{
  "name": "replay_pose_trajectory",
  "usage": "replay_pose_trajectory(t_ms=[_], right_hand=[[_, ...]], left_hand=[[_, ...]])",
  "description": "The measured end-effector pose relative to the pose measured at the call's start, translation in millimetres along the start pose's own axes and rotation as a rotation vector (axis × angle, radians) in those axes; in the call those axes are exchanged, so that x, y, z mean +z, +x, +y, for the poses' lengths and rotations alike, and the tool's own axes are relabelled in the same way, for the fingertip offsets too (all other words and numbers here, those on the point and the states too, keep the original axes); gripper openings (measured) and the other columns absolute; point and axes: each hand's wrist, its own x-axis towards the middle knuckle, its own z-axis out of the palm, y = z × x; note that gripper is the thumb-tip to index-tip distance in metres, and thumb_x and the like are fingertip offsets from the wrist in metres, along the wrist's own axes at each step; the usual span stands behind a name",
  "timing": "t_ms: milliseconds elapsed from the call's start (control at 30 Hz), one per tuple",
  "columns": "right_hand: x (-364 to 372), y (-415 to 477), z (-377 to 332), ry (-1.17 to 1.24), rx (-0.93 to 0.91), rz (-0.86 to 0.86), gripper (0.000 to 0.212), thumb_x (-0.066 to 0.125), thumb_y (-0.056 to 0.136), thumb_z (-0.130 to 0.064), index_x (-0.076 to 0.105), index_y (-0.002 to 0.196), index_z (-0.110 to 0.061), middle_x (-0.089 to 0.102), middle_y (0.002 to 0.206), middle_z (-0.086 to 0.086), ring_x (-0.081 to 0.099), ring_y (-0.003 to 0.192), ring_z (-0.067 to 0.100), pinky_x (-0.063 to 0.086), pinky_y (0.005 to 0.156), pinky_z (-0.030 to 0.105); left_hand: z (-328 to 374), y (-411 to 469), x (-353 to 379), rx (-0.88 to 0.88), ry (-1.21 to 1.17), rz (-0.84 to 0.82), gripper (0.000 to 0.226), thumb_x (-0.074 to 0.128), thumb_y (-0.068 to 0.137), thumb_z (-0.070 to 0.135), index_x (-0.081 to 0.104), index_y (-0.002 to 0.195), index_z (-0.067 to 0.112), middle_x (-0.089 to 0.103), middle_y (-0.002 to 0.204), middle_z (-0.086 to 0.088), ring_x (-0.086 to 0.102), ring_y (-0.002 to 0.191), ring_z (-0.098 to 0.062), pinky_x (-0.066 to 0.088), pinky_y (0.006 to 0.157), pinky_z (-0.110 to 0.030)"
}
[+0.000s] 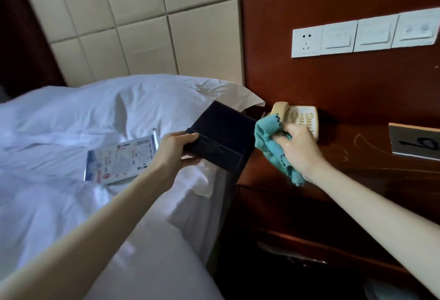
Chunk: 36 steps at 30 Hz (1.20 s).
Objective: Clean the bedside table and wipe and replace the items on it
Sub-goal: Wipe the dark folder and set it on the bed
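Left hand [175,150]: we see thumb and fingers clamped on dark box [221,137], frame centre, held clear of the table, likely for wiping.
Right hand [297,149]: fingers curled round bunched teal cloth [269,142], beside phone [302,118].
Bedside table [357,156]: right of centre, phone on it.
Leaflet [121,159]: on bed [59,121], centre left.
Hidden: we can't see the box contents; card [414,141] cut off at right edge.

The reddish wooden bedside table [357,156] carried a cream push-button telephone [302,118] at its eleven o'clock corner and a grey placard [415,141] toward two o'clock. On the white-sheeted bed [59,204], at the table's nine o'clock, lay a laminated leaflet [121,159], with a pillow [142,94] at twelve.
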Motion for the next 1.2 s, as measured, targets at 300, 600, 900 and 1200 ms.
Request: replay_pose_trajectory(t_ms=[300,600,900,1200], right_hand=[[80.0,12.9,-29.4,-0.061,-0.050,-0.046,0.025,0.056,0.090,-0.007,0.071,0.108,-0.016,0.072,0.097,0.001,0.066,0.092,0.019,0.054,0.085,0.035],[121.6,21.3,-54.6,-0.177,-0.121,-0.070,0.015,0.057,0.089,-0.010,0.070,0.085,-0.008,0.070,0.078,0.009,0.065,0.077,0.027,0.052,0.069,0.040],[125.1,17.5,-48.4,-0.163,-0.061,-0.048,0.018,0.055,0.088,-0.008,0.066,0.086,0.005,0.067,0.080,0.023,0.063,0.078,0.037,0.044,0.055,0.029],[98.2,7.8,-42.3,-0.186,-0.043,-0.016,0.016,0.055,0.088,-0.007,0.070,0.090,-0.002,0.071,0.083,0.015,0.066,0.081,0.032,0.053,0.070,0.042]], left_hand=[[13.5,10.5,-118.9,0.020,-0.175,0.413,0.012,0.053,0.087,0.017,0.058,0.076,0.016,0.057,0.064,0.004,0.053,0.051,-0.010,0.046,0.053,-0.023],[-1.9,14.9,-182.0,-0.067,-0.207,0.671,0.016,0.053,0.091,0.015,0.053,0.074,0.014,0.053,0.072,-0.004,0.052,0.053,-0.015,0.047,0.051,-0.024],[-10.6,16.9,-183.5,-0.126,0.496,0.680,0.007,0.054,0.079,0.010,0.052,0.073,0.005,0.056,0.088,-0.018,0.053,0.076,-0.032,0.042,0.068,-0.034],[1.5,11.2,-146.0,0.327,0.800,0.522,0.039,0.054,0.090,0.013,0.052,0.129,0.010,0.044,0.136,-0.011,0.045,0.119,-0.029,0.038,0.103,-0.043]])
